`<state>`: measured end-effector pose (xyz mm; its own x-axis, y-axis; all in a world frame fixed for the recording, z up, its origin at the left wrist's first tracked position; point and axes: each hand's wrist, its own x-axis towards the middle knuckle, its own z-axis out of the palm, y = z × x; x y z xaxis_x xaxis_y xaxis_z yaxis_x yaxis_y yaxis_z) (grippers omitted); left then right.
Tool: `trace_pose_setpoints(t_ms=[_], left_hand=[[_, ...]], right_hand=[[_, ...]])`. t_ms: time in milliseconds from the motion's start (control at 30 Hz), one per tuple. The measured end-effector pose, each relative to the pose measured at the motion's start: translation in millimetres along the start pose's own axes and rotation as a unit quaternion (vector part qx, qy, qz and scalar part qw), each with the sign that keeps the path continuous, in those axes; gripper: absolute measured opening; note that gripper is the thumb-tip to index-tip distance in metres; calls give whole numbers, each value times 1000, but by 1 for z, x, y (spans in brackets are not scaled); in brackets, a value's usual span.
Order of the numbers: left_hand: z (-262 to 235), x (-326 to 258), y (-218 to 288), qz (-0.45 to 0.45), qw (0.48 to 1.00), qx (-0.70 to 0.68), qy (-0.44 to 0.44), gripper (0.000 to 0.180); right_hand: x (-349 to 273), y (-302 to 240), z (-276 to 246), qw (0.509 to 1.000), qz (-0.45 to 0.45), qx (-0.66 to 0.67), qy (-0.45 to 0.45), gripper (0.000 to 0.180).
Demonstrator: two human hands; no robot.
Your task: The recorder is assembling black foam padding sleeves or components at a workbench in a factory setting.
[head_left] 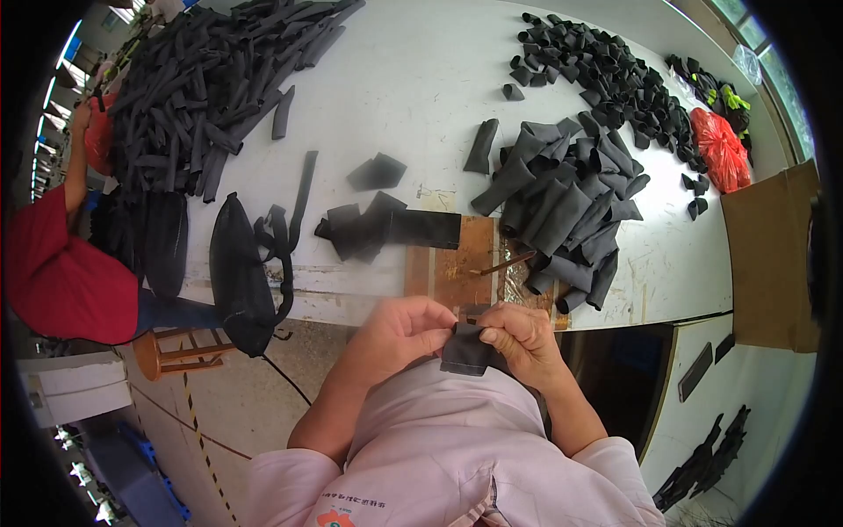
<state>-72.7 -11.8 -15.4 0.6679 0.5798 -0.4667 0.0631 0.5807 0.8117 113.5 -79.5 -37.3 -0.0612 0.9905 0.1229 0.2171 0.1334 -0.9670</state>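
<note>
Between my hands, in front of my body at the table's near edge, is a small black fabric piece (465, 351) with a stitched line along its lower edge. My left hand (408, 327) pinches its upper left corner between thumb and forefinger. My right hand (524, 341) grips the upper right corner, fingers curled. Just beyond lies a brown board (439, 272) with a thin pointed brown stick (505, 263) on it. Flat black fabric pieces (378, 224) overlap the board's left side. To the right rises a pile of black fabric tubes (562, 189).
A big heap of long black strips (202, 79) covers the far left of the white table (413, 79). Small black rolls (606, 79) lie far right, near a red plastic bag (720, 149) and a cardboard box (773, 255). A person in a red shirt (61, 272) sits at left near a stool (176, 351).
</note>
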Motion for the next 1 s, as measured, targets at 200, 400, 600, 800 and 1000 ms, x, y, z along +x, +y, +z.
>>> trace_pose_setpoints(t_ms=[200, 400, 600, 800, 1000], left_hand=[[-1, 3, -15, 70, 984, 145, 74, 7], [19, -1, -30, 186, 935, 209, 220, 8], [38, 16, -42, 325, 794, 409, 310, 8], [25, 28, -31, 150, 949, -86, 263, 15], [10, 17, -20, 109, 961, -249, 51, 23]], right_hand=[[7, -5, 6, 984, -53, -167, 42, 15], [0, -23, 22, 995, -3, -51, 90, 27], [7, -8, 29, 973, -53, -158, 163, 9], [10, 24, 43, 945, -50, -235, 220, 14], [10, 25, 32, 892, 217, 394, 37, 5]])
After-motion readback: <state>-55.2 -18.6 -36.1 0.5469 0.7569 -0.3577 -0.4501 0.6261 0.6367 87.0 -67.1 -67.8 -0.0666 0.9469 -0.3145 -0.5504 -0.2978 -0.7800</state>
